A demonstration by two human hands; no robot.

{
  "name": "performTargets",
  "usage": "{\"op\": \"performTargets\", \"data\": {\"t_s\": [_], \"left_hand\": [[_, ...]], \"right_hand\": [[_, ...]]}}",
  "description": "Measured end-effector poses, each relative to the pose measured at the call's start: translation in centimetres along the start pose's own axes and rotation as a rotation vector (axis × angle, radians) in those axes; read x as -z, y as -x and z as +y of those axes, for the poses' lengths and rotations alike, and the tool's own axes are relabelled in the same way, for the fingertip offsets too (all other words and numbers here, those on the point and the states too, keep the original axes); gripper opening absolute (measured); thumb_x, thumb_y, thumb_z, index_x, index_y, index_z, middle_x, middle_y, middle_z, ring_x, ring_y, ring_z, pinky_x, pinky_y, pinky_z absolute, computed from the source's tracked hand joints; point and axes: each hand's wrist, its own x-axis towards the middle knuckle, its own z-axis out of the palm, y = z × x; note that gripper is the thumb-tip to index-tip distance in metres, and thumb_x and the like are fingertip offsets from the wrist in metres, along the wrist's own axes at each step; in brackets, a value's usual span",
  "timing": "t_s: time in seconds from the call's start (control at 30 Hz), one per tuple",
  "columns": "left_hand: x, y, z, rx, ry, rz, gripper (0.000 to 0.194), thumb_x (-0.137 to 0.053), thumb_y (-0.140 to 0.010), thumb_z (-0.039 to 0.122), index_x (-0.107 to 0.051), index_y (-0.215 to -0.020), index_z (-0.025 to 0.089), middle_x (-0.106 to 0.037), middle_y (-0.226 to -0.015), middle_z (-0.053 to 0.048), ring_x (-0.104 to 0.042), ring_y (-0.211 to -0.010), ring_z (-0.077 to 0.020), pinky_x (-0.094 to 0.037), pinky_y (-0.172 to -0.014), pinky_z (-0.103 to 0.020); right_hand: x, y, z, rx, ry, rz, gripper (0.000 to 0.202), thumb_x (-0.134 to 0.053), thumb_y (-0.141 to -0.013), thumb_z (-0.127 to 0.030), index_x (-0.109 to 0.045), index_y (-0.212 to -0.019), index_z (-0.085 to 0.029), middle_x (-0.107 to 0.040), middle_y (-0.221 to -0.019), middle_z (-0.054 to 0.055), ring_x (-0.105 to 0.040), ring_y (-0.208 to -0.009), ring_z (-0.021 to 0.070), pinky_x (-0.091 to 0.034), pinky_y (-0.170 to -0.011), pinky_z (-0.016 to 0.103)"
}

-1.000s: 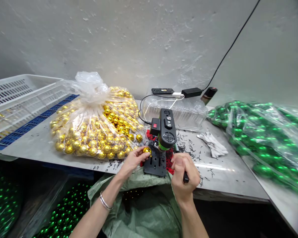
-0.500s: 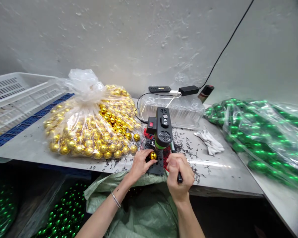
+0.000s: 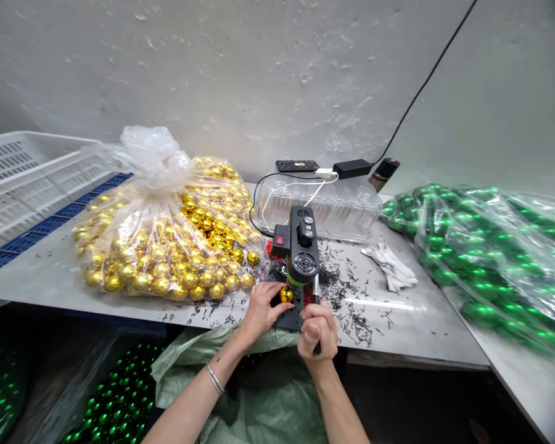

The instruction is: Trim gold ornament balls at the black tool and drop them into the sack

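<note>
Even, cool light fills my view, bright on the grey wall (image 3: 240, 80) and dark below the counter (image 3: 444, 336), toward six o'clock. A white streak of glare crosses the metal at four o'clock. Pinpoint highlights dot the gold baubles (image 3: 189, 280) and the bagged green baubles (image 3: 472, 246). The picture stretches and softens toward its edges; my centre is fairly sharp.

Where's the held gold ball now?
Head view, centre: the gold ball is in the left hand, close to the black machine head, left of the right hand.
</note>
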Motion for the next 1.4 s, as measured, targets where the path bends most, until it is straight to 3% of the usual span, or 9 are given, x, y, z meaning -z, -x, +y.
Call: {"op": "performTargets", "data": {"t_s": [0.3,0.47,0.6,0.73,0.9,1.03,1.2,1.3,1.4], "left_hand": [[0.2,-0.2,0.3,0.039,0.023,-0.025,0.035,-0.075,-0.081,0.034,-0.071,-0.113,0.02,-0.072,-0.112,-0.011,-0.064,-0.106,-0.0284,-0.046,-0.095,-0.047],[0.4,-0.3,0.7,0.027,0.046,-0.028,0.037,-0.076,-0.08,0.03,-0.069,-0.115,0.019,-0.072,-0.114,-0.012,-0.064,-0.107,-0.0294,-0.047,-0.096,-0.048],[1.4,2.8,1.4,-0.053,0.042,-0.018,0.04,-0.066,-0.088,0.031,-0.062,-0.126,0.02,-0.068,-0.121,-0.013,-0.061,-0.112,-0.0285,-0.046,-0.099,-0.048],[3.5,5.4,1.7,-0.172,-0.032,-0.042,0.059,-0.063,-0.088,0.045,-0.05,-0.14,0.019,-0.061,-0.133,-0.017,-0.055,-0.122,-0.031,-0.043,-0.105,-0.049],[6.0,-1.2,0.3,-0.022,-0.211,0.127,0.031,-0.044,-0.096,0.023,-0.063,-0.12,0.018,-0.067,-0.118,-0.015,-0.059,-0.112,-0.0288,-0.044,-0.101,-0.049],[5.8,-8.0,-1.2,0.16,-0.278,-0.001,0.011,-0.057,-0.084,0.012,-0.067,-0.086,0.016,-0.068,-0.088,-0.013,-0.063,-0.098,-0.0297,-0.044,-0.097,-0.043],[5.8,-9.3,-1.5,0.198,-0.223,-0.034,0.005,-0.064,-0.08,0.016,-0.068,-0.083,0.016,-0.068,-0.082,-0.011,-0.066,-0.092,-0.0289,-0.047,-0.09,-0.038],[6.8,-7.0,-0.6,0.289,0.049,-0.016,0.027,-0.065,-0.082,0.028,-0.068,-0.105,0.015,-0.071,-0.097,-0.012,-0.067,-0.093,-0.0275,-0.05,-0.087,-0.039],[7.0,-3.7,0.7,0.463,0.622,-0.001,0.044,-0.069,-0.079,0.041,-0.066,-0.115,0.016,-0.07,-0.109,-0.012,-0.068,-0.094,-0.0236,-0.052,-0.086,-0.037]], "right_hand": [[-0.2,0.2,0.3,0.071,0.002,-0.069,0.028,-0.034,-0.098,-0.019,-0.043,-0.071,-0.022,-0.049,-0.07,-0.002,-0.055,-0.066,0.012,-0.051,-0.075,0.033],[1.1,-3.9,-2.0,-0.092,-0.046,-0.058,0.028,-0.039,-0.095,-0.012,-0.042,-0.069,-0.021,-0.049,-0.07,-0.001,-0.05,-0.063,0.0119,-0.043,-0.06,0.027],[2.4,-8.0,-3.9,-0.227,-0.078,-0.133,0.027,-0.045,-0.094,-0.009,-0.045,-0.069,-0.02,-0.051,-0.071,-0.001,-0.051,-0.064,0.0105,-0.04,-0.059,0.025],[2.4,-8.3,-4.1,-0.208,-0.082,-0.144,0.029,-0.046,-0.093,-0.008,-0.045,-0.068,-0.02,-0.051,-0.07,-0.001,-0.05,-0.064,0.0106,-0.039,-0.06,0.025],[1.7,-6.5,-3.9,-0.199,-0.073,-0.099,0.029,-0.044,-0.092,-0.006,-0.043,-0.067,-0.021,-0.049,-0.069,-0.001,-0.048,-0.062,0.0112,-0.039,-0.059,0.026],[1.8,-6.4,-3.9,-0.193,-0.072,-0.1,0.029,-0.045,-0.092,-0.007,-0.043,-0.067,-0.021,-0.049,-0.069,-0.001,-0.048,-0.062,0.0115,-0.038,-0.058,0.026],[2.0,-6.4,-3.7,-0.163,-0.053,-0.112,0.027,-0.045,-0.091,-0.007,-0.046,-0.068,-0.02,-0.05,-0.069,-0.001,-0.05,-0.062,0.0117,-0.038,-0.057,0.026],[1.9,-6.4,-3.6,-0.147,-0.056,-0.112,0.027,-0.045,-0.091,-0.005,-0.046,-0.069,-0.02,-0.05,-0.069,-0.001,-0.05,-0.063,0.0116,-0.038,-0.057,0.026],[1.8,-6.4,-3.7,-0.158,-0.057,-0.098,0.028,-0.045,-0.091,-0.005,-0.046,-0.068,-0.02,-0.05,-0.069,0.0,-0.05,-0.064,0.0117,-0.039,-0.057,0.026]]}}
